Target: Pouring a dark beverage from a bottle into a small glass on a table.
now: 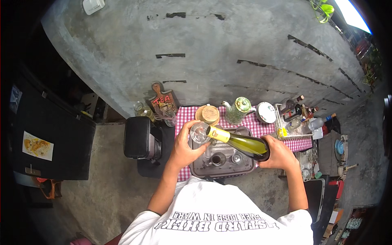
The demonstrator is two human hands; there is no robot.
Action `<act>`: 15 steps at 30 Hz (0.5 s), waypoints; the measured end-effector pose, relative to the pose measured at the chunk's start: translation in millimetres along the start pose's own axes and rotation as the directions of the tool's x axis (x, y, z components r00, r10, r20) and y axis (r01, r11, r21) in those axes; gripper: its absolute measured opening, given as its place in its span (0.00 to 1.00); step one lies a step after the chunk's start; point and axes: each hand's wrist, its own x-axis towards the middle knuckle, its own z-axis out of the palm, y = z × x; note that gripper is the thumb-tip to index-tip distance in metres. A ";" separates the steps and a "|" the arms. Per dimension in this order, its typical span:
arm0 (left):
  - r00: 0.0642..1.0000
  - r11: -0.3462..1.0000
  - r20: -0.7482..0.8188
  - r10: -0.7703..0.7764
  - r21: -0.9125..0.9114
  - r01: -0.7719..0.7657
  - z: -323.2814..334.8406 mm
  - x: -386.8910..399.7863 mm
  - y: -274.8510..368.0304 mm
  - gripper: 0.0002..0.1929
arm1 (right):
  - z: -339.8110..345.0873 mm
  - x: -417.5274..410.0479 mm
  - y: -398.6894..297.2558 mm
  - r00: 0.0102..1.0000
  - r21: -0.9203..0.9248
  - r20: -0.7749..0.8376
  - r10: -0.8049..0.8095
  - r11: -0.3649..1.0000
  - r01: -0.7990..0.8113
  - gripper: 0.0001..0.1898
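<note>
My left hand (187, 149) grips a clear drinking glass (199, 133), holding it above the left part of a dark serving tray (225, 171). In my right hand (278, 154) is a green glass wine bottle (245, 144), held by its base end. The bottle is tilted, with its yellow-wrapped neck pointing left and its mouth at the glass's rim. Whether liquid is flowing cannot be made out. On the tray below stand a small glass pitcher with dark contents (217, 159) and a small clear glass (237, 157).
A red-and-white checked cloth (184, 118) covers the table. Along its back are wooden coasters (210, 114), a green-patterned teapot (240, 110), a white bowl (266, 112) and a basket of bottles (294, 134). To the left stands a black appliance (137, 137), with a grey wall (202, 36) behind.
</note>
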 end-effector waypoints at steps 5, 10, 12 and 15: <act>1.000 1.000 0.015 0.016 0.011 -0.017 -30.3 1.6 -17.0 0.34 | 12.6 16.7 -23.2 0.998 -0.015 -0.001 0.058 0.998 -0.058 0.37; 1.000 1.000 0.017 0.000 0.015 -0.001 -57.4 -2.6 -29.9 0.33 | 24.4 32.1 -48.9 0.999 -0.020 -0.013 0.035 0.999 -0.036 0.35; 1.000 1.000 0.020 -0.004 0.030 0.003 -67.3 -4.6 -35.4 0.33 | 27.4 36.8 -57.8 0.999 -0.032 0.001 0.051 0.998 -0.050 0.36; 0.999 0.999 0.032 0.021 0.049 -0.023 -81.8 -7.7 -42.4 0.33 | 34.4 41.6 -71.7 0.997 -0.069 0.026 0.077 0.995 -0.075 0.37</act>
